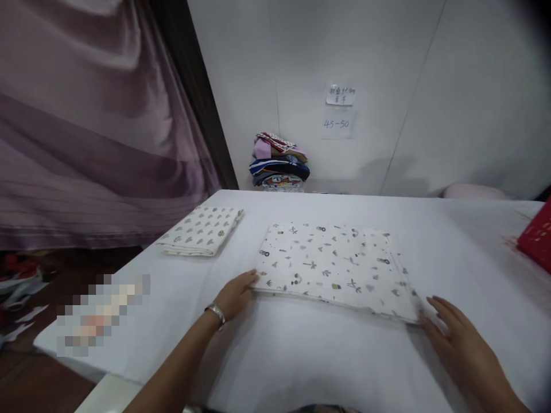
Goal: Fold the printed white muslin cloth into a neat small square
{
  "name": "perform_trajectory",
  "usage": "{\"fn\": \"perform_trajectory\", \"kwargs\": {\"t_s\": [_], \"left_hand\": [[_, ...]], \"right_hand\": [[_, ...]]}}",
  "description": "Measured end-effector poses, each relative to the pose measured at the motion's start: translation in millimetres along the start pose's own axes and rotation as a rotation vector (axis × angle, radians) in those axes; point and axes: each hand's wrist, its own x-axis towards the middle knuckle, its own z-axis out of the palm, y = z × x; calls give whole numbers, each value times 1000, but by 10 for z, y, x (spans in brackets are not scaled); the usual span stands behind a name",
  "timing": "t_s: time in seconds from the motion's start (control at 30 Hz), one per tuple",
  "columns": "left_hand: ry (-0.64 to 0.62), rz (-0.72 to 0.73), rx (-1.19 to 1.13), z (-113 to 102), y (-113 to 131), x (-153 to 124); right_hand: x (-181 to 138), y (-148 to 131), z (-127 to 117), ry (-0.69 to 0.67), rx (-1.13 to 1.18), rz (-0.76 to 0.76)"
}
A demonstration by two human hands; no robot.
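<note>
A folded white cloth [333, 267] with small dark prints lies flat on the white table [353, 367] in front of me. My left hand [235, 295], a bracelet on its wrist, touches the cloth's near left corner, fingers tucked at the edge. My right hand [456, 338] lies flat on the table with fingers stretched out, its fingertips at the cloth's near right corner. A second, smaller folded printed cloth [202, 230] rests at the table's left side, apart from both hands.
A stack of folded colourful fabrics [279, 163] sits at the far edge against the white wall, below two paper notes [340, 109]. A red basket [538, 238] stands at the right edge. A mauve curtain [86, 126] hangs at left.
</note>
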Motion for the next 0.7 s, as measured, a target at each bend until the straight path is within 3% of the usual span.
{"fn": "perform_trajectory", "kwargs": {"t_s": [0.07,0.17,0.27,0.33,0.4,0.5,0.57,0.7], "left_hand": [[35,1,8,-93,98,139],[94,102,44,-172,455,509],[66,202,97,-133,872,1012],[25,207,155,-57,1047,1340],[-14,169,221,40,1090,1607],[-56,26,269,202,958,1849],[-68,-50,266,298,833,1915],[-59,-51,261,386,724,1931]], "right_hand": [[102,-181,-53,21,-13,-79],[373,-630,-35,-3,60,-298],[789,-1046,136,-217,35,-401],[1121,-1155,300,-347,-34,-379],[1442,-1096,460,-402,-137,-313],[1780,-822,647,-371,-273,-219],[1879,-651,725,-344,-313,-199],[1902,-552,780,-332,-330,-236]]}}
